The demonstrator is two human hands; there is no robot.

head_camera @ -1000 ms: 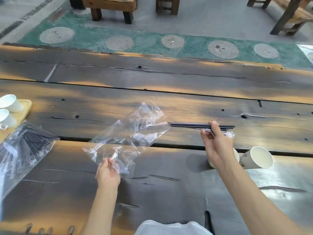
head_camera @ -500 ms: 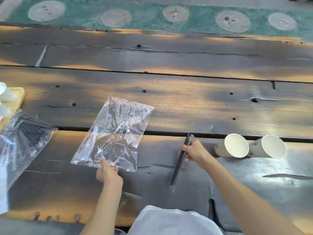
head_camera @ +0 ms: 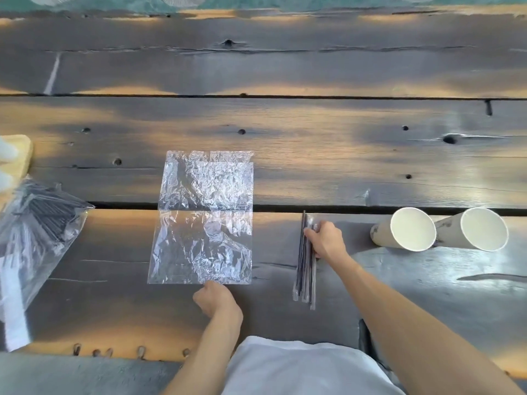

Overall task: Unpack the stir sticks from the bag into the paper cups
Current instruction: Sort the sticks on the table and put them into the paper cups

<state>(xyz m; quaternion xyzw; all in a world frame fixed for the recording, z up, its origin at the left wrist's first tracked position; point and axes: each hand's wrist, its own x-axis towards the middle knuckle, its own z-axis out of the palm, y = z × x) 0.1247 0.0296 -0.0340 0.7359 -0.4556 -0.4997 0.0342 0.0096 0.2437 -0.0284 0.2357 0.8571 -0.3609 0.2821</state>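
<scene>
A dark, weathered wooden counter (head_camera: pixel 313 155) of broad planks fills the view, with knots, cracks and long gaps between the boards; warm light falls on it in patches; at its far left edge lies a pale wooden tray (head_camera: pixel 20 158) with blurred white things on it; beyond the far edge shows a strip of green floor (head_camera: pixel 256 1).

full bag (head_camera: pixel 34 223) cut off left — tray (head_camera: pixel 20 155) blurred

Empty bag (head_camera: pixel 204 220) left of stir sticks (head_camera: pixel 305 260), 2 paper cups (head_camera: pixel 439 229) farther right
</scene>
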